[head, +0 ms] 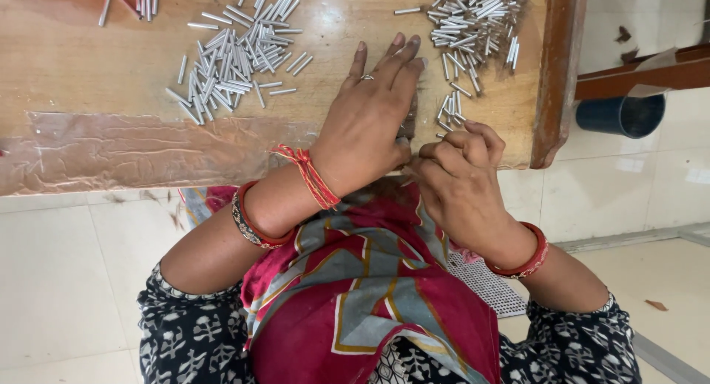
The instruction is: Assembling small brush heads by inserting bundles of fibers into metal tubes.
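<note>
At the table's [89, 66] near edge, the right hand [458, 181] pinches small metal pins [450, 112]; the left hand [370, 125] lies flat beside it, fingers together.

The left hand [367, 125] lies flat on the wooden table [89, 66]; the right hand [458, 177] pinches small metal pins [451, 110].

A worn wooden table [89, 66] with a raised brown edge rail [556, 66] at two o'clock fills the top, pale glossy floor tiles [59, 280] spread beneath, and a dark blue bucket [621, 114] sits at three o'clock.
</note>
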